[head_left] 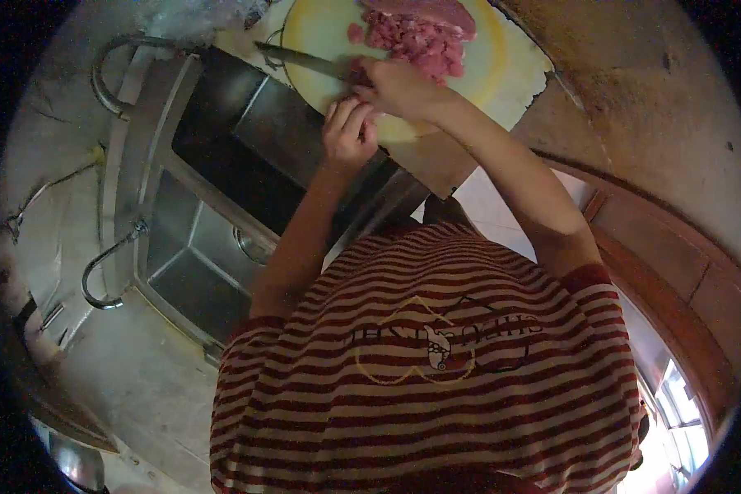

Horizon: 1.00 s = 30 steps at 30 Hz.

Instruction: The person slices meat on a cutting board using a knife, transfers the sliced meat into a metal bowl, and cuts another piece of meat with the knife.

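A round, pale cutting board (321,29) with a yellowish rim lies at the top of the view. On it are a heap of cut raw meat (416,48) and a larger slab of meat (440,10) behind. My right hand (399,86) is closed around the handle end of a knife (305,60), whose dark blade points left across the board. Just below, near the board's front edge, my left hand (351,132) has its fingers curled close to the knife hand. Whatever is inside those fingers is hidden.
A steel double sink (160,177) lies to the left, below the board. Curved faucets (99,78) stand along its far side. A worn brown counter (634,90) extends right, above reddish-brown cabinet doors (667,255). Clear plastic (173,16) lies at the upper left.
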Each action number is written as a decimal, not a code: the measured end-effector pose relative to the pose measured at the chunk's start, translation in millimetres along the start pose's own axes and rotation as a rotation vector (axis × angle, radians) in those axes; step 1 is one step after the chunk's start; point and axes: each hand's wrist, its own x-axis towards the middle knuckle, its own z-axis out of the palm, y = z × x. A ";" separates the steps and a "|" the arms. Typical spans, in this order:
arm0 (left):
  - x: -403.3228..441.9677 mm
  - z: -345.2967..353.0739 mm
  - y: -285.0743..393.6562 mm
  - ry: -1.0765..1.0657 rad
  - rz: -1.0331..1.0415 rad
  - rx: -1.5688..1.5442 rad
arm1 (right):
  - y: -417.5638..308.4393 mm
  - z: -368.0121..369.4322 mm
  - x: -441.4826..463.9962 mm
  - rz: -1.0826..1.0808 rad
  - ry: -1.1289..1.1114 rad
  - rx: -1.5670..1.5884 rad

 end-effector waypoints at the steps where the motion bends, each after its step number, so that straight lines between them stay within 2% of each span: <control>1: 1.6 0.6 0.5 0.022 0.006 -0.018 | 2.8 -5.9 -8.5 0.011 0.040 0.047; 3: -0.8 5.3 -0.9 0.055 -0.014 -0.027 | 3.5 -15.7 -45.9 0.014 0.094 -0.042; 5: -6.0 8.7 -0.9 0.080 -0.046 -0.042 | 9.9 -23.1 -82.2 0.125 -0.090 -0.040; 7: -7.5 9.5 -0.2 0.067 -0.066 -0.022 | 3.4 -36.6 -113.4 0.211 -0.180 -0.043; 10: -6.2 8.9 0.6 0.063 -0.058 -0.025 | -0.6 -42.9 -134.5 0.301 -0.209 -0.023; 14: -5.8 8.2 3.6 0.078 -0.062 0.011 | 4.4 -24.3 -110.7 0.170 -0.178 -0.047; 19: -7.1 10.5 -0.7 0.085 -0.114 -0.049 | -0.9 23.0 -11.8 -0.015 0.012 -0.009; 22: -6.2 0.6 -1.4 -0.005 -0.133 -0.002 | -4.2 11.0 5.1 0.025 -0.082 0.006; 25: -5.4 -6.7 0.0 0.010 -0.094 -0.029 | 9.6 -4.5 -25.0 0.001 0.012 0.161; 30: -4.7 -4.8 14.7 0.100 -0.128 -0.001 | 17.7 -27.4 -93.7 0.093 -0.080 -0.015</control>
